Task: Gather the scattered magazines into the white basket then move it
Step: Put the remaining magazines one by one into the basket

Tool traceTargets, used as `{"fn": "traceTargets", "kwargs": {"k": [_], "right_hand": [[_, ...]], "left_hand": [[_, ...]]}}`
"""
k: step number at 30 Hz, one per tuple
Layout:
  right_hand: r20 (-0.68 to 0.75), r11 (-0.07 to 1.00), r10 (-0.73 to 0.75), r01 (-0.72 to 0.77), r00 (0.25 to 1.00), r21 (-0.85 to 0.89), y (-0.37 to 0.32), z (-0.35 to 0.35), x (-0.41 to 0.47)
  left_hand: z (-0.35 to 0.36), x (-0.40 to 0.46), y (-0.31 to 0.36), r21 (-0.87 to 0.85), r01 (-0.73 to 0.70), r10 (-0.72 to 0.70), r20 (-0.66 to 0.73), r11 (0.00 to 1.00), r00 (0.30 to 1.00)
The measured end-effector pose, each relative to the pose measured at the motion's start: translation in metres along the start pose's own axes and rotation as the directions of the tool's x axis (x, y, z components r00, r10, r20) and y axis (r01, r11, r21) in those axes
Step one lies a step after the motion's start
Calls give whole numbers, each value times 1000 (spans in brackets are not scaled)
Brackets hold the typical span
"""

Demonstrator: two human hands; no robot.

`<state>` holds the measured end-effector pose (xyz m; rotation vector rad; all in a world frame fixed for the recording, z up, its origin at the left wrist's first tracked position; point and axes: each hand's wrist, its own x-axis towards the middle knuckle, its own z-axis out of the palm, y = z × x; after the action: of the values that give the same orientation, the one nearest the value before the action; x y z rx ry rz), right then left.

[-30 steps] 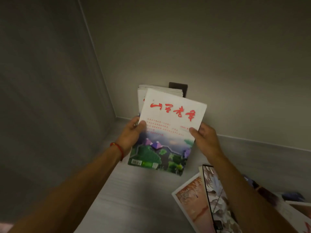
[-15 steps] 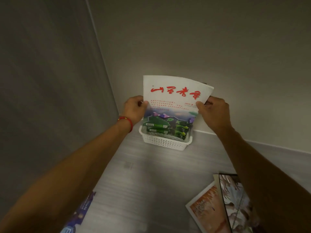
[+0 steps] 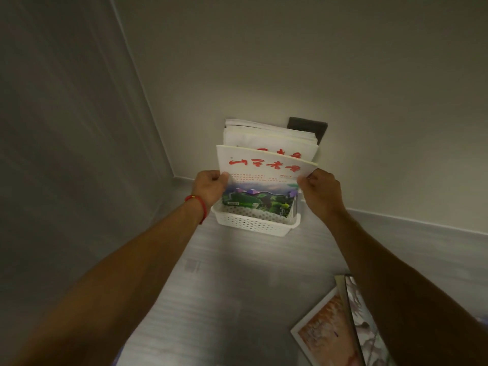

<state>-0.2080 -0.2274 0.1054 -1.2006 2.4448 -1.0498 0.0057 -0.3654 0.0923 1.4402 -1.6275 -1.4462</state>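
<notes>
Between both hands [image 3: 210, 187], upright magazine [image 3: 264, 180], spine vertical.

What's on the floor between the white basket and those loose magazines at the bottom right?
Nothing: in the head view, bare grey floor separates the white basket from the loose magazines.

We look into a dim room corner, plain pale wall [image 3: 343, 62] ahead, greyer wall [image 3: 58, 128] on our left, narrow light baseboard [image 3: 412, 221] along the bottom, grey wood-grain floor [image 3: 237, 299], dark rectangular wall plate [image 3: 315, 125] low on the far wall
</notes>
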Motion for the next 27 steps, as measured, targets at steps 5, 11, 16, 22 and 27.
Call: {"fn": "traceTargets", "kwargs": {"k": [5,11,16,22,27], "right_hand": [[65,987,71,-79,995,138,2,10,-6],[157,924,168,-211,973,318,11,-8,-24],[141,972,158,-180,977,153,68,-51,-67],[142,938,343,-330,929,-107,175,-100,-172],[84,876,471,-455,878,-162,249,-154,-263]], "left_hand": [[5,-2,2,-24,30,-30,19,999,999],[14,-13,2,24,63,-64,57,998,996],[35,-67,-30,259,-121,131,-22,958,991],[122,-177,-76,342,-308,208,299,888,931],[200,-252,-105,373,-516,192,636,771,747]]}}
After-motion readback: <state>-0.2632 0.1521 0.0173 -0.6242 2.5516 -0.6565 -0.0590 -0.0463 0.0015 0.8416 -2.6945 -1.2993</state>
